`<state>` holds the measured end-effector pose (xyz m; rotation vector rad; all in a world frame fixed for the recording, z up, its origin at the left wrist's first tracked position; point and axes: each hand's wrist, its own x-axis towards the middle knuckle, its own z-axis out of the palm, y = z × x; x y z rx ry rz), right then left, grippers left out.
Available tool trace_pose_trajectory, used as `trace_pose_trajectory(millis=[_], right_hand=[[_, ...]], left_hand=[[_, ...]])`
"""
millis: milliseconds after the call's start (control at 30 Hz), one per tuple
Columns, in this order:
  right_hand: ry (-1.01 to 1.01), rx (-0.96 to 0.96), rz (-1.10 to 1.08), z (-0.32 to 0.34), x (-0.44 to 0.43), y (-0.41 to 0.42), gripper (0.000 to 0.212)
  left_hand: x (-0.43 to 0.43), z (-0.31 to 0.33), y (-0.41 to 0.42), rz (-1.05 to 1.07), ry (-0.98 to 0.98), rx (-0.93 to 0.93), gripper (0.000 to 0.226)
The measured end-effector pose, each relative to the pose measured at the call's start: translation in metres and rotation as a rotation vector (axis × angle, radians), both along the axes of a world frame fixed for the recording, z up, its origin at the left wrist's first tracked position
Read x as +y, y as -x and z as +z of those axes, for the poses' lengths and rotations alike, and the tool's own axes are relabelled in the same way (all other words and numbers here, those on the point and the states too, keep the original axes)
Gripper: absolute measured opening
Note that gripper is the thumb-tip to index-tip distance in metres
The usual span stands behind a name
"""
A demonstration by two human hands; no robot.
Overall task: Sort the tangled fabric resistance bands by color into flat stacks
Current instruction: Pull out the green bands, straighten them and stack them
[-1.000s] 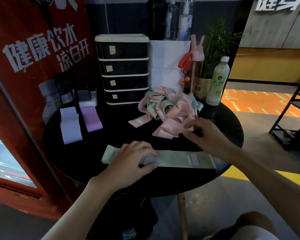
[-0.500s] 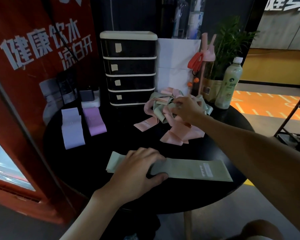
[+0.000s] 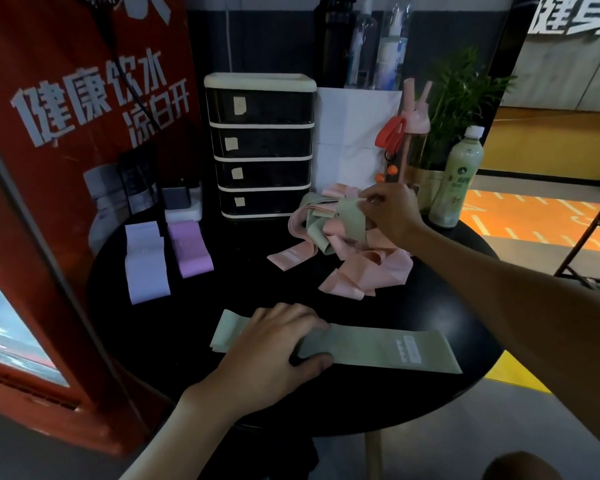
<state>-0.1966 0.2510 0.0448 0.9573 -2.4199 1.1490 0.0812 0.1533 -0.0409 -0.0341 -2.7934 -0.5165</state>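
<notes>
First: Since half a second ago the right hand (image 3: pixel 390 211) has risen off the top of the tangle (image 3: pixel 343 258), and it now pinches the upper edge of a green loop (image 3: pixel 352 218) between thumb and fingers (image 3: pixel 368 199). The left hand (image 3: pixel 274 344) hasn't shifted.

Second: What is the left one doing?

First: It lies palm down on the flat green band (image 3: pixel 378 349) at the near edge of the worktop (image 3: pixel 257 292). Its fingers are close together and laid across the cloth, with the thumb at the near edge. It presses the band rather than gripping it.

Second: So the step is freeing that green loop. How should it be done well?

First: I'd draw it up and toward the body slowly. Its lower part runs down among the pink bands (image 3: pixel 361 271), so a quick pull would likely drag them along. The left hand should stay down so the started stack keeps flat.

Second: Which way does each piece run?

First: The flat band's long axis goes left to right across the worktop, slanting a little nearer at the right, with its pale label patch by the right end. The pinched loop stands roughly upright, top edge in the fingers and its length dropping into the pile. To stack it, I'd turn it to match the flat band, edges lined up.

Second: What about the other colours?

First: A lilac stack (image 3: pixel 146 261) and a purple stack (image 3: pixel 189 249) lie side by side at the far left, long axes pointing away from the person.
</notes>
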Motion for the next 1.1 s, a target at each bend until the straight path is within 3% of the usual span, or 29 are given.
trace_pose_trajectory(millis=[300,533,633,833,1100], right_hand=[[0.303,0.023,0.122,0.062,0.026,-0.032,0.016],[0.412,0.032,0.246,0.091,0.035,-0.075,0.011],[0.426,0.017,0.309,0.1,0.039,-0.095,0.011],[0.458,-0.067,0.379,0.103,0.045,-0.123,0.005],[0.452,-0.152,0.388,0.097,0.049,-0.133,0.009]], left_hand=[[0.009,0.018,-0.006,0.051,-0.224,0.26,0.039],[0.004,0.088,0.011,0.074,-0.17,0.517,0.026],[-0.001,0.119,0.017,0.089,-0.099,0.609,0.038],[-0.007,0.148,0.02,0.065,-0.037,0.607,0.056],[-0.008,0.153,0.019,-0.039,-0.004,0.663,0.039]])
